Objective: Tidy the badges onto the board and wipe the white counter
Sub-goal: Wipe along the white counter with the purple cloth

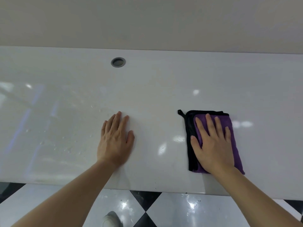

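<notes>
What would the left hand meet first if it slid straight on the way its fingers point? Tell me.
Nothing close: the left hand points up-right over bare white counter. The grey round fitting lies slightly left of that line, so probably the back wall.

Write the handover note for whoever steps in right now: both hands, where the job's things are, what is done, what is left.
Left hand: flat on the bare white counter, fingers straight, holding nothing.
Right hand: flat, fingers spread, pressing the folded purple cloth onto the counter, right of centre.
Badges and board: not in view, so that step cannot be confirmed from here.
Done: cloth is down and wiping looks under way.
Left: water droplets sit on the counter to the left of the left hand; that side likely needs a pass. The back strip near the grey grommet hole may need one too.
</notes>
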### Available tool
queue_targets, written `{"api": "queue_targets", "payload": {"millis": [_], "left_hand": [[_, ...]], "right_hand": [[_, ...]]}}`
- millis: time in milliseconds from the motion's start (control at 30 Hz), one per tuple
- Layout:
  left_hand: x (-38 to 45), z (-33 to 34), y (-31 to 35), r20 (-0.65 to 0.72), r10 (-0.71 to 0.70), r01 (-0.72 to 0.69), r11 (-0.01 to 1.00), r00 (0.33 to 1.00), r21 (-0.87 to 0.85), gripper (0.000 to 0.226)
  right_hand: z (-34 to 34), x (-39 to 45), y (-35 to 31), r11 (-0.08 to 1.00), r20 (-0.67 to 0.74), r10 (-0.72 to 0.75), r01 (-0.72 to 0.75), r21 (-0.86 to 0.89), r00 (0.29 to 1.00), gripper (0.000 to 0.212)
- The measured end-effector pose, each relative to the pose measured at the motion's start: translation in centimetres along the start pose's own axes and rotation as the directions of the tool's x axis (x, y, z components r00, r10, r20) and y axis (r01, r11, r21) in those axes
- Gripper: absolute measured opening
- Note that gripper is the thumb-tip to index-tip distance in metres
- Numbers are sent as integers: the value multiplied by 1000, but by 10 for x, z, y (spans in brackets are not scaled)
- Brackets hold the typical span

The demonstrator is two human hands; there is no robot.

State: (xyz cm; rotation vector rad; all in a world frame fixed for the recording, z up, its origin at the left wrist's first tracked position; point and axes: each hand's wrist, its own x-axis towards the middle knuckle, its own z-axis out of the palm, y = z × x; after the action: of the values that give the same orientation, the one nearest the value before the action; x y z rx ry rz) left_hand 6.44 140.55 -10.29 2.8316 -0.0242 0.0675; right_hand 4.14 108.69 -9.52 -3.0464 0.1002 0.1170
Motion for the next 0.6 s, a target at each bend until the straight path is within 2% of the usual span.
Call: {"api": "queue_targets", "payload": {"millis": [200,300,467,600], "left_hand": [[0,-1,-2,15,10,-10,999,1000,-31,64],[1,-2,-1,0,-13,13,996,1000,-84,59],[2,-11,-2,-22,-79,69,958,997,-279,51],[5,-19,-7,-28,-104,78,876,994,-477,50]], "right_hand": [[10,-6,-78,993,17,-120,120,17,993,71],[14,-9,-118,989,2,-135,135,53,991,69],[18,-7,-170,989,1,-129,128,70,992,68],[17,0,-196,986,9,-137,135,98,991,65]]}}
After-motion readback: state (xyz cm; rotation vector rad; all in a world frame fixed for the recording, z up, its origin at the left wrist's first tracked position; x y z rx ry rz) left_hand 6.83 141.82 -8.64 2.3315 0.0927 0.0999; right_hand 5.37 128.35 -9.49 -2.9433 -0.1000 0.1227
